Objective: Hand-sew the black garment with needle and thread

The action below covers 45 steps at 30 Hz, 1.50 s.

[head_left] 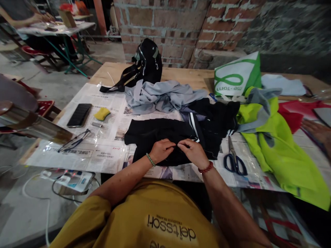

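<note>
A black garment (155, 132) lies spread in front of me, with a white-striped strip (193, 127) across it. My left hand (162, 151), wearing a beaded bracelet, is closed in a pinch on its cloth. Close beside it, my right hand (193, 151), with a red bracelet, also pinches the garment; the fingertips nearly meet. Anything finer between them is too small to make out. A pale thread (212, 152) lies on the cloth to the right. Scissors with dark blue handles (235, 163) rest on the newspaper, right of my right hand.
Newspaper under clear plastic (100, 156) covers the table. At left are a phone (79, 115), yellow sponge (102, 113), glasses (74, 140) and metallic flask (38, 124). Behind lie grey cloth (165, 94) and a black bag (150, 60); rightward, a yellow-green garment (281, 148) and another person's hand (317, 132).
</note>
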Motion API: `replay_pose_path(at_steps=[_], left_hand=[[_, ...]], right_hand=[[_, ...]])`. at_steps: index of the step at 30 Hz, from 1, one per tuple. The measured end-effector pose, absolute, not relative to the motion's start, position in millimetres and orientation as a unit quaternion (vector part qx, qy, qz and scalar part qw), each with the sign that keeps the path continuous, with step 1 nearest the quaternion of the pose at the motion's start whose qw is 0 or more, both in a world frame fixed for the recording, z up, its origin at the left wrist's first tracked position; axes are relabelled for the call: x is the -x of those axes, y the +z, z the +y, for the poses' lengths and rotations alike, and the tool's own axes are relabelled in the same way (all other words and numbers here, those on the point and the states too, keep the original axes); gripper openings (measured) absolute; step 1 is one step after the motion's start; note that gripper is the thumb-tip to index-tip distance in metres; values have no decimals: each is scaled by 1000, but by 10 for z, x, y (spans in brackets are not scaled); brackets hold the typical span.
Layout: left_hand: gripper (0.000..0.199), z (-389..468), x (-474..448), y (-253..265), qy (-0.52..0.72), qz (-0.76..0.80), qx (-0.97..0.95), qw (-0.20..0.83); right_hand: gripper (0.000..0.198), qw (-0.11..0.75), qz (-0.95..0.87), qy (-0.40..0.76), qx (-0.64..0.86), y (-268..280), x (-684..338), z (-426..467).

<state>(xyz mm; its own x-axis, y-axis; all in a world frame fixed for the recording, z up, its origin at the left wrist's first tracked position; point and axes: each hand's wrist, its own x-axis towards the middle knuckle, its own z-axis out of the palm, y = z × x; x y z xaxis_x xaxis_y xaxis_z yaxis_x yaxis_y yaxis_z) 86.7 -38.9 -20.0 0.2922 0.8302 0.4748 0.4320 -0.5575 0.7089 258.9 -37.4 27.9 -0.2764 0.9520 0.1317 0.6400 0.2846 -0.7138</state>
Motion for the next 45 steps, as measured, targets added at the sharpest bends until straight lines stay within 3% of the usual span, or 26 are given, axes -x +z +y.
replay_pose_path(at_steps=[11, 18, 31, 42, 45], left_hand=[[13, -388, -860, -134, 422, 410, -758, 282], [13, -392, -848, -139, 414, 412, -759, 288], [17, -413, -828, -162, 316, 340, -854, 236], [12, -373, -841, -114, 395, 377, -777, 313], [11, -374, -840, -109, 400, 383, -766, 326]], right_hand=[[17, 363, -600, 438, 562, 241, -2527, -169], [12, 299, -613, 517, 517, 255, -2564, -200], [22, 453, -478, 535, 530, 182, -2512, -59], [30, 377, -528, 619, 443, 583, -2416, 80], [27, 379, -550, 596, 446, 537, -2366, 299]])
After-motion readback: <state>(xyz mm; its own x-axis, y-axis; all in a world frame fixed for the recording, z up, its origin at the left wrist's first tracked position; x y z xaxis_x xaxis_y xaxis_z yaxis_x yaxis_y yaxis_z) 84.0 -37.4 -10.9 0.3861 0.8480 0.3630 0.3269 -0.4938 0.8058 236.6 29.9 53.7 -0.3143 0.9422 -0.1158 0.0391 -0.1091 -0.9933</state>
